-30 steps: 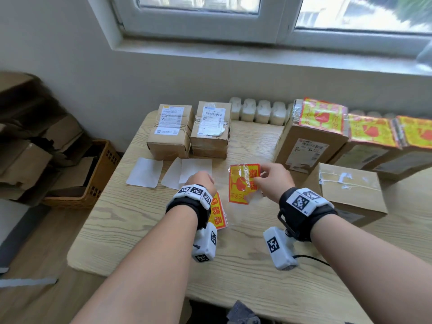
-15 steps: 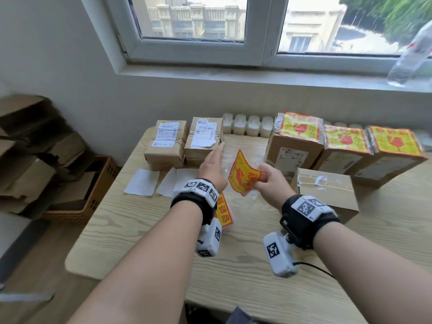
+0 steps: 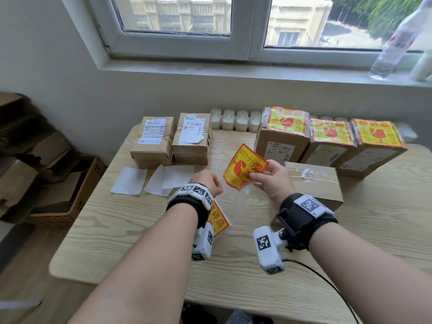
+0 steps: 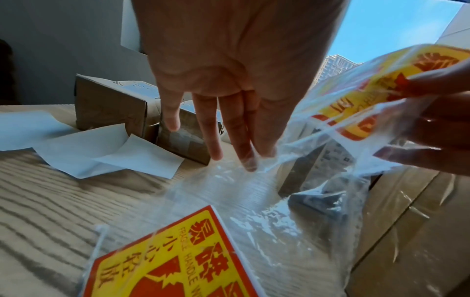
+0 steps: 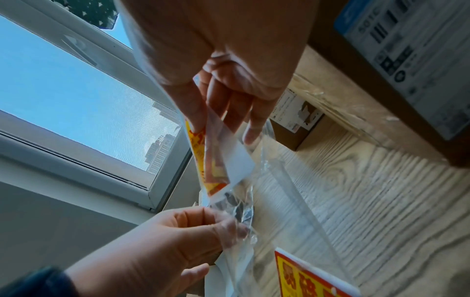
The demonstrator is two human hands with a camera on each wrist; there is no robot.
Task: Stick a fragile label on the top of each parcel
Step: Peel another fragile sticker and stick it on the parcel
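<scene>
Right hand (image 3: 272, 181) pinches a yellow-and-red fragile label (image 3: 243, 167), raised and tilted above the pale wood-grain surface (image 3: 117, 220). Left hand (image 3: 207, 181) pinches the clear plastic film (image 4: 254, 180) hanging from that label. Plain brown cardboard parcel (image 3: 314, 187) lies just right of the hands. Three labelled parcels (image 3: 327, 141) stand behind. Another label (image 4: 167, 259) lies under the left wrist.

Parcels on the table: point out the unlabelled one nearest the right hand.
The flat parcel right beside the right hand, clear tape on top; the other two bare ones stand at the far left.
</scene>
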